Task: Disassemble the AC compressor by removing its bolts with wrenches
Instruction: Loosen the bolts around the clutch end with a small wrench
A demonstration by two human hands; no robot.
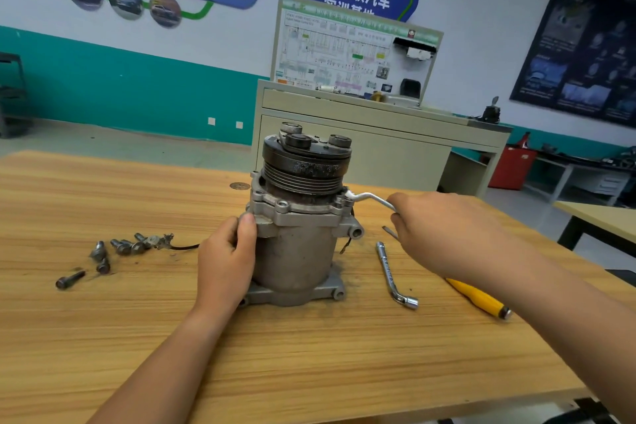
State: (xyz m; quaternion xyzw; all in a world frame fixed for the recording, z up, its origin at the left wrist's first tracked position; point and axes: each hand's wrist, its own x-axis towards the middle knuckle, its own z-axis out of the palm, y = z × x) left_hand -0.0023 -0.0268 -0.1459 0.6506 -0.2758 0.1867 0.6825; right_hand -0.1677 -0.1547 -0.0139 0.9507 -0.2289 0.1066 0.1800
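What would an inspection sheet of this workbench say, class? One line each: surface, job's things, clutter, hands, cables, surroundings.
Surface: wooden table.
Job's things: compressor upright; wrench at its top flange; socket wrench lying right; loose bolts left.
Clutter: yellow screwdriver at right.
Hands: left hand grips compressor; right hand grips wrench.
Cables: thin wire beside the bolts.
Surroundings: training board on a cabinet behind.

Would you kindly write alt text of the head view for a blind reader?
A left hand grips an upright grey metal AC compressor on a wooden table while the right hand holds a bent silver wrench at its upper flange. Loose dark bolts lie to its left; an L-shaped silver socket wrench and a yellow-handled tool lie right.
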